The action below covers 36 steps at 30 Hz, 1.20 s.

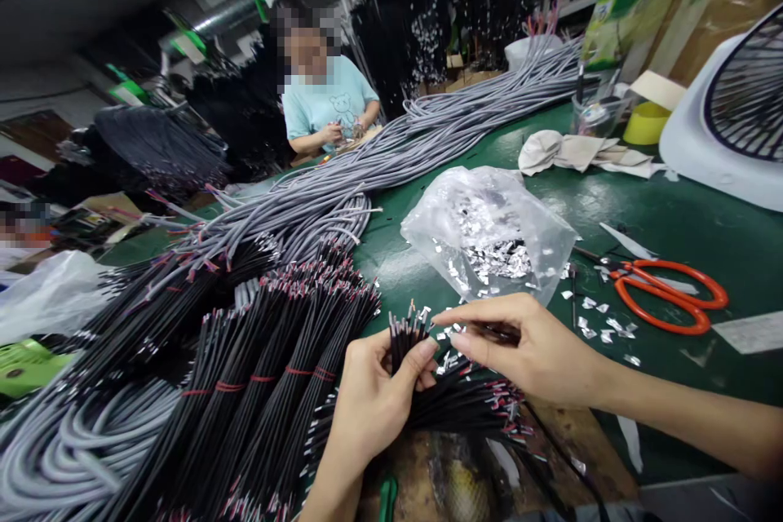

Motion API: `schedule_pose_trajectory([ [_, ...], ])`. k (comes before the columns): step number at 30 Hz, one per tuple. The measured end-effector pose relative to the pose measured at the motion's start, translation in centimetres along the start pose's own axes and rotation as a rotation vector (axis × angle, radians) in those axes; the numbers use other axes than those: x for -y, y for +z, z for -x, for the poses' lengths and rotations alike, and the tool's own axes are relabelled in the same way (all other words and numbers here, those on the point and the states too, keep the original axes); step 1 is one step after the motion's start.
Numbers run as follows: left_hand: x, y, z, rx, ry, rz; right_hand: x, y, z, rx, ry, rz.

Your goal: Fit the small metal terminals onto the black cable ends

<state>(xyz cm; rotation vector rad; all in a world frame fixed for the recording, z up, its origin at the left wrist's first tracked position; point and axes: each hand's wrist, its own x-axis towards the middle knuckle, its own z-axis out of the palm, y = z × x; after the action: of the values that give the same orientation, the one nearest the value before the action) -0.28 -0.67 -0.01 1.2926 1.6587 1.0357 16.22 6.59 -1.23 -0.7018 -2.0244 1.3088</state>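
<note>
My left hand (373,400) is closed around a small bunch of black cable ends (407,330), held upright near the front of the green table (673,220). My right hand (519,347) reaches in from the right with thumb and fingers pinched next to that bunch; what it pinches is too small to make out. Just beyond my hands lies a clear plastic bag of small metal terminals (489,232), with loose terminals (603,330) scattered on the table. More black cables (471,404) lie under my hands.
Big bundles of black cables (257,391) and grey cables (342,179) cover the left side. Orange scissors (670,294) lie at the right, a white fan (734,114) and cloth (581,153) behind. A person in a light blue shirt (327,102) works across the table.
</note>
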Motion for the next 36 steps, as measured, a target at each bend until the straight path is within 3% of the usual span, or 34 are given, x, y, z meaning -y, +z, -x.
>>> schedule_pose_trajectory([
  [8,0.3,0.1,0.1,0.008,0.02,0.018,-0.6,0.4,0.4,-0.015,-0.09,0.221],
  [25,0.2,0.2,0.1,0.025,0.045,-0.019,-1.1,0.6,0.3,0.029,-0.134,0.202],
  [33,0.3,0.3,0.1,-0.008,-0.059,0.093,-1.0,0.7,0.3,0.001,-0.139,0.195],
  [36,0.2,0.1,0.0,0.018,-0.037,0.091,-0.9,0.6,0.2,0.007,-0.144,0.172],
])
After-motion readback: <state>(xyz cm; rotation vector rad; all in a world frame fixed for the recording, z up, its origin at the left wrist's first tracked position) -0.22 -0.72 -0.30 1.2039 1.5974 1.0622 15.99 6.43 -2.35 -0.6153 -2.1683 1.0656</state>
